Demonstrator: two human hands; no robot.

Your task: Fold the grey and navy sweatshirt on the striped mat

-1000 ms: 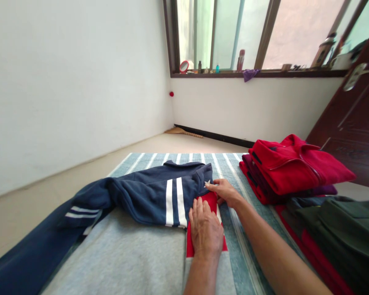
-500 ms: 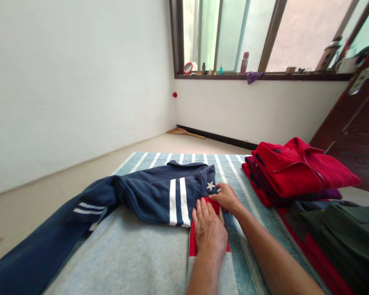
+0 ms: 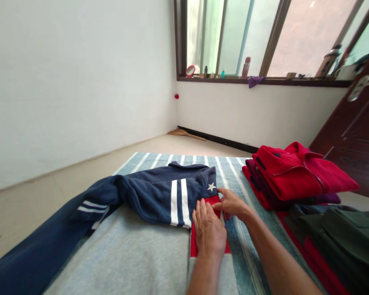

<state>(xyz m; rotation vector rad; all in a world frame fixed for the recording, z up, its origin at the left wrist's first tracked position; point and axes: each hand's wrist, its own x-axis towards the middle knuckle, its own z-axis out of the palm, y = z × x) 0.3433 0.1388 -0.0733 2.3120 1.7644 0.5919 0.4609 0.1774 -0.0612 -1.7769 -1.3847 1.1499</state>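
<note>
A navy, grey and red jacket (image 3: 150,200) with white stripes and a white star lies partly folded. Its long navy sleeve (image 3: 43,241) stretches off to the lower left. My left hand (image 3: 209,227) rests flat on the red and grey strip folded in along the right side, fingers together and extended. Just beyond it, my right hand (image 3: 232,205) pinches the jacket's right edge below the star, thumb on top. The fingertips under that edge are partly hidden.
A striped blue-green sheet (image 3: 230,166) lies beneath. At right are a stack of red and maroon clothes (image 3: 298,172) and a pile of dark green clothes (image 3: 350,233). A broom (image 3: 187,133) lies by the far wall. Bottles stand on the windowsill (image 3: 221,79).
My right hand has slid slightly down the jacket's edge toward me, its thumb closer to my left hand. My left hand stays pressed on the strip. The view has shifted a little.
</note>
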